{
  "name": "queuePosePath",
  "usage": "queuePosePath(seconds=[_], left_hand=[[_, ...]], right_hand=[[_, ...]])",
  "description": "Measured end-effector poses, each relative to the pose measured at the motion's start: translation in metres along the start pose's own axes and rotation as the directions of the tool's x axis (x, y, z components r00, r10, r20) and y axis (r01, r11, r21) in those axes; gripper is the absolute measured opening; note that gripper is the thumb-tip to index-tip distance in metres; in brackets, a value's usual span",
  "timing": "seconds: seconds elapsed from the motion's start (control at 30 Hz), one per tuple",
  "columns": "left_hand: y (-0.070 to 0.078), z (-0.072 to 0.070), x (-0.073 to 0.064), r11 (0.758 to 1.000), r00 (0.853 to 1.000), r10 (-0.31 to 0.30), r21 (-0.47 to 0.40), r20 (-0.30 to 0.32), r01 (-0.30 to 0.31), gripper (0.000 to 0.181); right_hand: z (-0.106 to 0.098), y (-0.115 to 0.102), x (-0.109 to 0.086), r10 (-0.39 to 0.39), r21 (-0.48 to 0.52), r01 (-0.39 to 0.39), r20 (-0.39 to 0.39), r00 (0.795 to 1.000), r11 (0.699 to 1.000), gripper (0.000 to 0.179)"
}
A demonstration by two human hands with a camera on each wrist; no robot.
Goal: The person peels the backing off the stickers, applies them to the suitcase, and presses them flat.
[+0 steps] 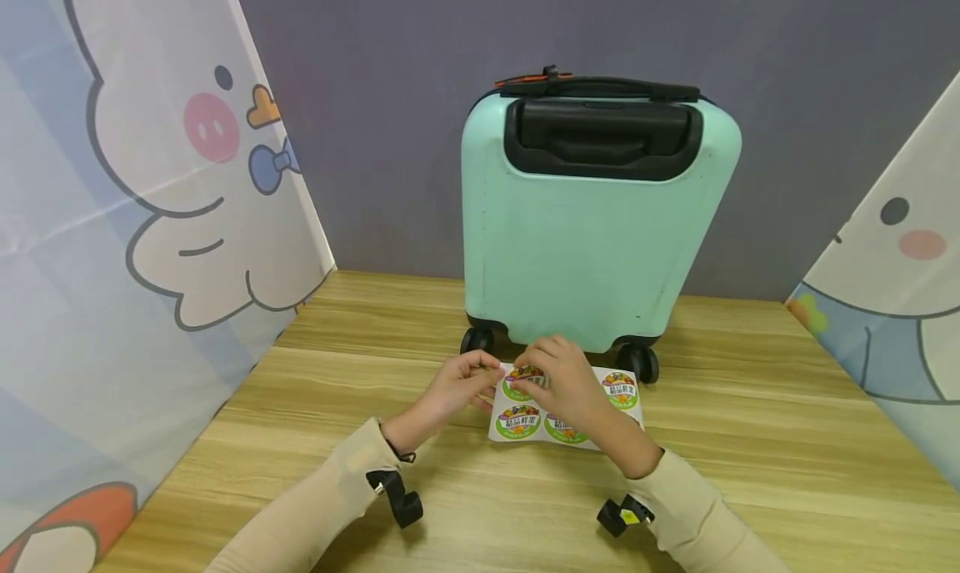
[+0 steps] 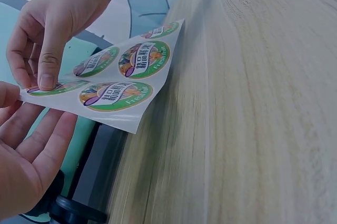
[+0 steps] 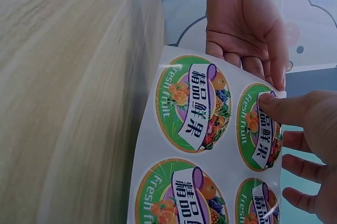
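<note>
A white sheet of round "Fresh fruit" stickers (image 1: 518, 422) is held up at its far left corner, tilted over the table. My left hand (image 1: 453, 385) pinches that corner between thumb and forefinger, its other fingers extended beneath the sheet in the left wrist view. Right beside it, my right hand (image 1: 566, 381) grips the sheet's far edge. Its thumb (image 3: 279, 109) presses on the rim of the corner sticker (image 3: 259, 129), while the other fingers reach behind the edge. In the head view my right hand covers part of the sheet.
A mint-green suitcase (image 1: 577, 256) stands upright just behind the sheet, its black wheels (image 1: 637, 362) on the wood-grain table (image 1: 360, 323). A grey panel (image 1: 375, 123) rises at the back, and cartoon-printed cloths (image 1: 172, 248) hang at both sides.
</note>
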State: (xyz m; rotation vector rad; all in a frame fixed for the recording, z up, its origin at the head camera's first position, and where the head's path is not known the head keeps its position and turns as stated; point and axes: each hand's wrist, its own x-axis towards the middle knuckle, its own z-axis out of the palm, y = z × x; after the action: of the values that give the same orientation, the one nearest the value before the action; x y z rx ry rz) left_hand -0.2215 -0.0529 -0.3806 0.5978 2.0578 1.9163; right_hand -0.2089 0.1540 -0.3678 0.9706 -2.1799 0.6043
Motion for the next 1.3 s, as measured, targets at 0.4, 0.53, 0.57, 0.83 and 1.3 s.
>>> queuePosePath(seconds=[0.4,0.53,0.57,0.83,1.3], left_hand=[[-0.0014,-0.0001,0.0004,1.0,1.0,-0.003,-0.008,0.0,0.003,0.021],[-0.0011,0.0002,-0.0018,1.0,1.0,-0.004,-0.003,0.0,0.004,0.022],[-0.0011,0.0003,-0.0023,1.0,1.0,-0.003,-0.002,0.0,0.003,0.022],[-0.0006,0.0016,-0.0008,1.0,1.0,0.013,-0.007,0.001,-0.013,0.021],[-0.0022,0.003,-0.0009,1.0,1.0,0.01,-0.009,0.006,-0.01,0.022]], right_hand=[[0.0014,0.0006,-0.0007,-0.005,-0.009,0.005,-0.008,1.0,1.0,0.033],[0.0016,0.0,-0.0013,-0.003,-0.006,0.003,-0.001,1.0,1.0,0.032],[0.0015,-0.0002,-0.0015,-0.002,-0.006,0.002,0.002,1.0,1.0,0.032],[0.0007,0.0001,-0.0006,-0.007,-0.023,0.007,-0.02,1.0,1.0,0.033],[0.0026,0.0011,-0.0025,-0.013,0.017,0.013,-0.026,1.0,1.0,0.036]])
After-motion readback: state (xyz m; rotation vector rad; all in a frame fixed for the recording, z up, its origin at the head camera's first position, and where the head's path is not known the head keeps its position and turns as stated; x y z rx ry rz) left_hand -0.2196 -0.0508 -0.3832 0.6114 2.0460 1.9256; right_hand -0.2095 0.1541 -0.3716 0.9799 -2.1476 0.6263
